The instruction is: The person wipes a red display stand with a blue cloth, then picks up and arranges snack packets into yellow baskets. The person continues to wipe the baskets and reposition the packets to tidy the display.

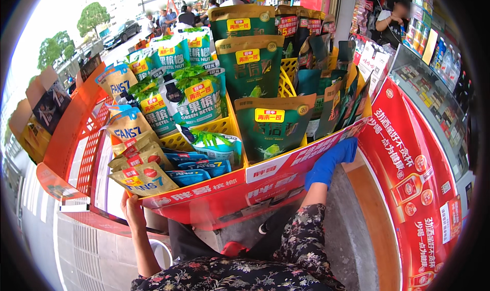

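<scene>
A red and yellow display rack (214, 184) stands before me, filled with upright snack pouches. My left hand (133, 208), bare, grips the rack's near left corner with its thumb on the rim. My right hand (332, 161), in a blue glove, is at the near right edge, its fingers partly hidden by the rack. In the left compartments are white and teal betel nut pouches (199, 94), tan pouches (147, 180) and blue pouches (208, 166). Large dark green pouches (270, 128) stand in the middle, and more dark pouches (325, 96) lean at the right.
An orange plastic crate (78, 138) adjoins the rack at left. A glass display counter (432, 99) with a red poster (405, 157) runs along the right, a person (392, 23) behind it. A white bucket (160, 252) stands by my left forearm. A parked black car (121, 34) is outside.
</scene>
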`<state>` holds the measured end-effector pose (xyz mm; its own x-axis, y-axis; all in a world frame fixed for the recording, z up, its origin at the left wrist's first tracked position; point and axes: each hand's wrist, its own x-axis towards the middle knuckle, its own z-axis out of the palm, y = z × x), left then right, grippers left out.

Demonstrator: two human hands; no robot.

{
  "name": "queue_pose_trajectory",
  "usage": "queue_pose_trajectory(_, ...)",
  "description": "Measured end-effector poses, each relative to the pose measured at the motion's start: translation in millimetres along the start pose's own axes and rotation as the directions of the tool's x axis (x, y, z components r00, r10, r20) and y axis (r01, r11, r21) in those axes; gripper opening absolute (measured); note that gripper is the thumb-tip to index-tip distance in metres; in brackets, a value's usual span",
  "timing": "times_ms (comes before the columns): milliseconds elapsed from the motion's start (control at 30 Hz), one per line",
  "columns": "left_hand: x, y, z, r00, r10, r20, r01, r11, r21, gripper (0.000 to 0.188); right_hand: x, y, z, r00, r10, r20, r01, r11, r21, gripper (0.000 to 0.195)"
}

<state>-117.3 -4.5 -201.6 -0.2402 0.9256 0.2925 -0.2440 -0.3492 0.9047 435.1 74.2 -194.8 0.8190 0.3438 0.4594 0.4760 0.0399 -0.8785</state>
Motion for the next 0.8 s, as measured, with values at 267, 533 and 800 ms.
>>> queue_pose_trajectory(267,-2.4,2.8,-12.9,1.0,0.03,-0.009,-0.03,0.998,0.054,0.042,-144.4,-31.8,47.0,0.96,-0.1,0.261,0.068,0.99,0.126,0.03)
queue_pose_trajectory(533,2.3,-11.8,-4.4,0.999,0.024,-0.033,-0.021,0.995,0.093,0.047,-299.0,-29.5,-9.6,0.672,-0.254,0.695,0.128,0.965,0.229,0.03)
queue_pose_trajectory(800,5.2,41.7,-4.1,0.982,0.047,0.184,-0.056,0.998,0.042,0.076,-241.2,8.9,-93.5,0.694,-0.156,0.703,0.187,0.982,0.034,0.029)
